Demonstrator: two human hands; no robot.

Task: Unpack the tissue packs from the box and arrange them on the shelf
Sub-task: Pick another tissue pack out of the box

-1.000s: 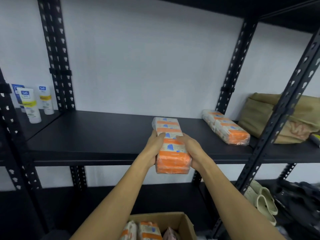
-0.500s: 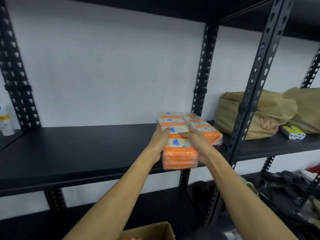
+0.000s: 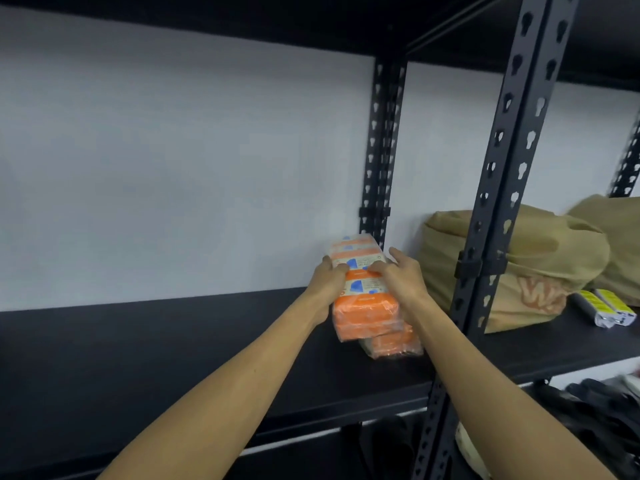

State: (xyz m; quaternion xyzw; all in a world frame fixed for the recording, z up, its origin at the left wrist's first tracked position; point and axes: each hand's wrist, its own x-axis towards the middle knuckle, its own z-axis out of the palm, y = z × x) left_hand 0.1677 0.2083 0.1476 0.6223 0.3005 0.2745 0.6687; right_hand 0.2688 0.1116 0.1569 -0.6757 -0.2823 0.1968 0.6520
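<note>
We grip upper tissue pack (image 3: 360,289): left hand (image 3: 327,284) curled on left side, right hand (image 3: 398,277) on right. Lower tissue pack (image 3: 394,344) beneath, on shelf (image 3: 173,358).

An orange plastic-wrapped tissue pack (image 3: 363,299) sits atop a second orange tissue pack (image 3: 394,342) on the black metal shelf (image 3: 138,358). A tan cloth bag (image 3: 540,268) lies right of the stack; two small yellow-labelled tubes (image 3: 602,308) lie farther right.
</note>
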